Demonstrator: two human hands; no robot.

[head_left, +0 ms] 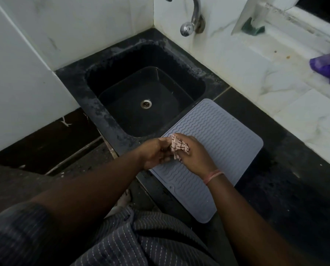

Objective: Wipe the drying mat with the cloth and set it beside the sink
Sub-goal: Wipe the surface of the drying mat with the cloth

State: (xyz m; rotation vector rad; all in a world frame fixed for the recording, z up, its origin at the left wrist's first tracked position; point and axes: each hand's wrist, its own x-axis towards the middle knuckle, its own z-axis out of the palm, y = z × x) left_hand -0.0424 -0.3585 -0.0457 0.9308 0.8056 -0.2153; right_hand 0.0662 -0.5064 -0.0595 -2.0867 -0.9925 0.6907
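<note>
holding a bunched pink patterned cloth (179,145) between left hand (154,153) and right hand (195,155), fingers curled round it.
grey ridged silicone drying mat (214,143) lies on the black stone counter (286,181) beside the black sink (110,120), white marble walls (95,22) behind.

Counter (286,169) right of mat (217,131) open — tap (193,16) overhangs sink (110,120).

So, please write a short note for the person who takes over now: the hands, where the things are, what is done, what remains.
Left hand and right hand: both grip the bunched pink cloth, held just over the mat's near-left part.
Drying mat: lies flat on the dark counter, right of the sink, one corner at the sink's edge.
Done: mat is beside the sink. Whether it has been wiped, I cannot tell.
Left: wipe the mat, check its position.
</note>
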